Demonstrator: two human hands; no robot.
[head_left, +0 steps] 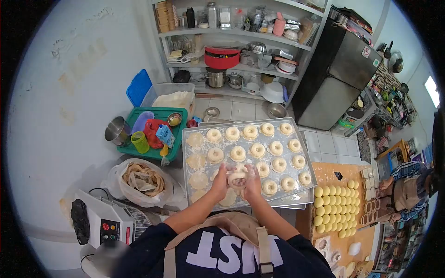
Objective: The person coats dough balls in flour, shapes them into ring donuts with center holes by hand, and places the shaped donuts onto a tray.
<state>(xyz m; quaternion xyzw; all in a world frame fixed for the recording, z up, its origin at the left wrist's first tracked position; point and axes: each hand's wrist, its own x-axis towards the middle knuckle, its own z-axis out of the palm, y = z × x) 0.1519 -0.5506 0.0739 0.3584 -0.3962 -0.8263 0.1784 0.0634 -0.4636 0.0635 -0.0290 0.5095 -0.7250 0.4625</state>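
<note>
My left hand [221, 182] and my right hand [252, 182] grip a pale ring of raw dough [238, 179] between them, fingers bent around its two sides. They hold it over a large metal tray [206, 149], near its front edge. Rows of ring-shaped doughs, such as a dough ring [238, 153] just beyond my fingers, lie on the tray. Down the tray's left side run flat, pale round pieces or floury circles [196, 161]; which they are I cannot tell. My hands partly hide the rings beneath them.
Left of the tray stand a green bin lid [176, 144] loaded with containers, a plastic bag of dough [143, 180] and a white machine [105, 222]. At right, a wooden table [324, 172] bears many yellow dough balls [332, 208]; another person [404, 187] works beside it. Shelves [245, 33] and a fridge [331, 78] stand behind.
</note>
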